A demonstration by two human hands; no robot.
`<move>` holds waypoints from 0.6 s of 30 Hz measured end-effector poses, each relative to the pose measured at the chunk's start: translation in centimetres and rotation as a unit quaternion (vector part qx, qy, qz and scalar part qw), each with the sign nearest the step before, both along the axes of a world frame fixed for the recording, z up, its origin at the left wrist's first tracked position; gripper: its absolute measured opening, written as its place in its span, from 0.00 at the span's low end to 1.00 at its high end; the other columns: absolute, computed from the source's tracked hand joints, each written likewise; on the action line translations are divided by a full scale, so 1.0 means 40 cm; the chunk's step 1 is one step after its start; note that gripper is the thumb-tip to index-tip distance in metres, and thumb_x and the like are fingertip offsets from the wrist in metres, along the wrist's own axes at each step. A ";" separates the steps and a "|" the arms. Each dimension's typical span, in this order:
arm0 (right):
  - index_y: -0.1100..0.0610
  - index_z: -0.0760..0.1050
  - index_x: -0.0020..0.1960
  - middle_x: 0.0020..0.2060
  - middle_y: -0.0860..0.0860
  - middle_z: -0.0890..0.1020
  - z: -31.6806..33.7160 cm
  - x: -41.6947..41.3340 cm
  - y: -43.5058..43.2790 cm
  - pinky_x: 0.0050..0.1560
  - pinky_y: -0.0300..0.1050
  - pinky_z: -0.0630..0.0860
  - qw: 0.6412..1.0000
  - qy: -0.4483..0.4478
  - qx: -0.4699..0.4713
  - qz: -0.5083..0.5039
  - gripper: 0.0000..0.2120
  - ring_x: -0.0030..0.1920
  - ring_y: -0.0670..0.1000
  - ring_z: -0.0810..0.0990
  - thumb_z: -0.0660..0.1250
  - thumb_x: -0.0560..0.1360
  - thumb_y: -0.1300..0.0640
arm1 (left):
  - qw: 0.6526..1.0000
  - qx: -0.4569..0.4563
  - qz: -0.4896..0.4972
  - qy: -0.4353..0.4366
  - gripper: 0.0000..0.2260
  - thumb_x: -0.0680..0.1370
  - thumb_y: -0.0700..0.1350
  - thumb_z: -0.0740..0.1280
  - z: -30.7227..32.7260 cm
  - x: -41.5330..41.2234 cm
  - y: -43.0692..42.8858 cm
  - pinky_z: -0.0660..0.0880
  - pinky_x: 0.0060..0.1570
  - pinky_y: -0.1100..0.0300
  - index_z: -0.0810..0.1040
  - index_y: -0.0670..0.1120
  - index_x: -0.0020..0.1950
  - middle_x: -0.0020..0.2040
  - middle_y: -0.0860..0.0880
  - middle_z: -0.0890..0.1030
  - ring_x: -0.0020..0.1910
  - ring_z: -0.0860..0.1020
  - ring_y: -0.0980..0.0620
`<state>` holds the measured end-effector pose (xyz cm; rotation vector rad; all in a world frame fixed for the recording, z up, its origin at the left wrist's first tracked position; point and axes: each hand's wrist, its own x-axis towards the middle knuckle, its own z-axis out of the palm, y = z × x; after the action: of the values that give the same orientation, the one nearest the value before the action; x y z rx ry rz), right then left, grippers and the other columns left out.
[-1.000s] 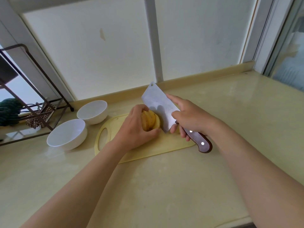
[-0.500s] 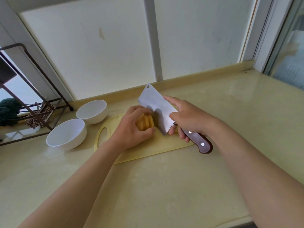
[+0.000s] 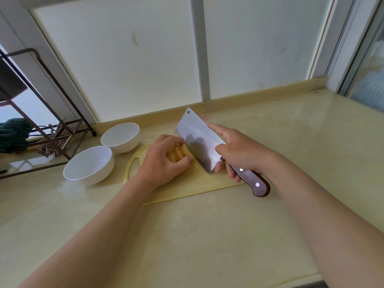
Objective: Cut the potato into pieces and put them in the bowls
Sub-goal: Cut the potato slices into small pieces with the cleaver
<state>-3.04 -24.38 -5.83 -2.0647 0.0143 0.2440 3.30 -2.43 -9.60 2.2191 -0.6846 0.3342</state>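
Both hands work over a yellow cutting board (image 3: 187, 185) on the pale bench (image 3: 187, 235). Left hand (image 3: 160, 163) is curled over the potato (image 3: 176, 153), fingers bent down on its far side and thumb pressed against its near side, so only a patch of the yellow-brown top shows between them; that patch looks ridged, as if already sliced. Right hand (image 3: 239, 151) grips the cleaver (image 3: 198, 140) where the blade meets the brown riveted handle (image 3: 256, 185), with the forefinger stretched along the blade's upper side and the other fingers wrapped under the handle. The broad steel blade stands tilted, its flat just beside the left fingertips and the potato's right end, and its lower corner is down at the board.

Two white bowls sit on the bench left of the board: the near bowl (image 3: 89, 164) and the far bowl (image 3: 120, 137), close together, both showing only white inside. A dark metal rack (image 3: 41, 113) stands further left, and frosted window panes (image 3: 124, 59) rise behind the bench.
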 end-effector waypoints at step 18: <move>0.34 0.51 0.82 0.29 0.54 0.84 0.003 0.031 0.089 0.27 0.46 0.77 0.999 -0.002 0.017 0.038 0.38 0.39 0.64 0.85 0.51 0.80 0.64 | 0.998 0.023 0.066 -0.003 0.16 0.69 0.54 0.73 -0.010 0.011 0.070 0.69 0.50 0.67 0.76 0.55 0.54 0.52 0.56 0.75 0.50 0.74 0.60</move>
<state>-1.82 -20.83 -5.71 -2.0350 -0.0706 0.2861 3.73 0.39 -10.00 2.3145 -0.5551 0.3961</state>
